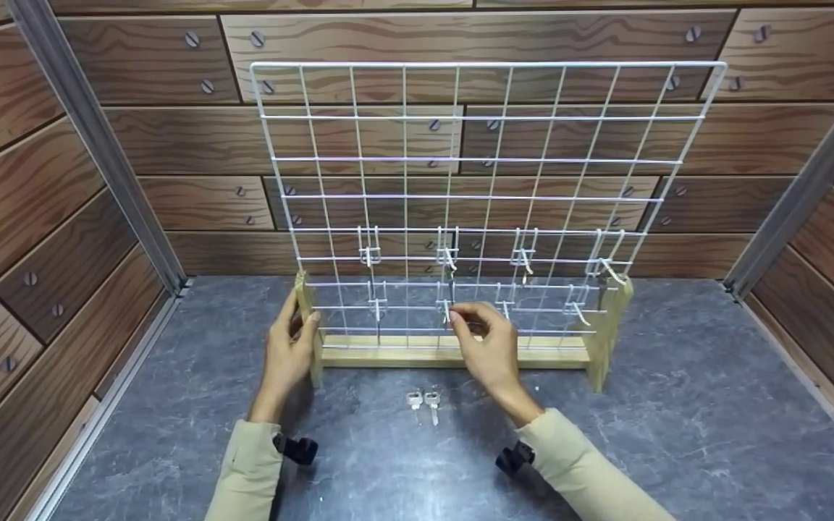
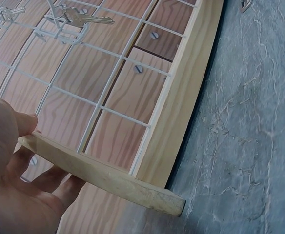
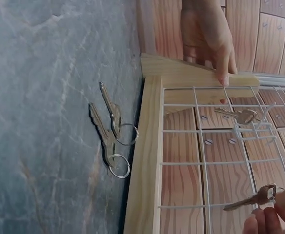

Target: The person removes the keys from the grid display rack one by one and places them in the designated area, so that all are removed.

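Observation:
A white wire grid [image 1: 431,159] stands in a pale wooden base [image 1: 388,354] with an upright end piece on each side. My left hand [image 1: 290,351] grips the left end piece [image 2: 103,178], thumb on one face and fingers on the other. Between thumb and fingertips, my right hand [image 1: 489,344] pinches a key [image 3: 257,197] by its ring end, at a lower-row hook [image 1: 446,310]. Whether the ring is over the hook is hidden by the fingers. A hung key [image 3: 242,116] shows on a neighbouring hook. Two keys with rings [image 1: 415,400] lie on the table before the base.
Several white hooks [image 1: 524,260] sit on the grid in two rows, some with keys hanging. The table [image 1: 677,434] has a grey marbled top. Wood-patterned walls [image 1: 533,43] with metal corner rails [image 1: 98,145] enclose it at the back and sides.

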`<action>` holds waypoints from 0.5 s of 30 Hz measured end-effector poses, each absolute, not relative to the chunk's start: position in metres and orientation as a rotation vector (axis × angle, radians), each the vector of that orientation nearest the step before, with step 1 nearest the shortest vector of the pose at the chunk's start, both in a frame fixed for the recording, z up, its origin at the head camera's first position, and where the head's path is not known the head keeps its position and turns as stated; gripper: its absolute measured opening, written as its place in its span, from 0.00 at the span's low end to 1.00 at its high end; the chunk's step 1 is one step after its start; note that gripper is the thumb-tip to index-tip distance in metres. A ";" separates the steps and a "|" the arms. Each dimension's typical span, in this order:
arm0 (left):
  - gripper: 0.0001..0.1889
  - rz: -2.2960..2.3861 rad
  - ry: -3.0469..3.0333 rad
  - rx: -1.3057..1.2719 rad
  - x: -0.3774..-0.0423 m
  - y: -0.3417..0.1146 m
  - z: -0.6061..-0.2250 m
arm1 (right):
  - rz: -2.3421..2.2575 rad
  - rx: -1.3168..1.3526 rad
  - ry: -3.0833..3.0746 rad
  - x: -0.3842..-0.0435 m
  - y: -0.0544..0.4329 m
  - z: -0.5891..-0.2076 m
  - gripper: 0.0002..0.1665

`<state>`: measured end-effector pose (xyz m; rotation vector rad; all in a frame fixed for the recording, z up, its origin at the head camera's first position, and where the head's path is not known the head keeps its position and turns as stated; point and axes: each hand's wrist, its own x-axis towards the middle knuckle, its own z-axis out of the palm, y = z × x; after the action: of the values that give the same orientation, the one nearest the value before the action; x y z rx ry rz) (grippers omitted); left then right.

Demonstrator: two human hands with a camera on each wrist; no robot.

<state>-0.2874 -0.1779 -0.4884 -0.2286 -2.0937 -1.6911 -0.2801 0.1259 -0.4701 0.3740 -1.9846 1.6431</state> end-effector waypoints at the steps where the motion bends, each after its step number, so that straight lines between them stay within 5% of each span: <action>1: 0.33 -1.693 -2.091 -0.231 -0.288 -0.177 -0.489 | 1.640 0.372 -1.989 -0.281 0.127 -0.470 0.06; 15: 0.33 -1.695 -2.079 -0.251 -0.288 -0.177 -0.489 | 1.622 0.391 -1.984 -0.281 0.125 -0.471 0.06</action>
<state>-0.2881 -0.1773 -0.4888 -0.2511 -2.0794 -1.6948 -0.2809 0.1255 -0.4707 0.3907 -1.9840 1.6222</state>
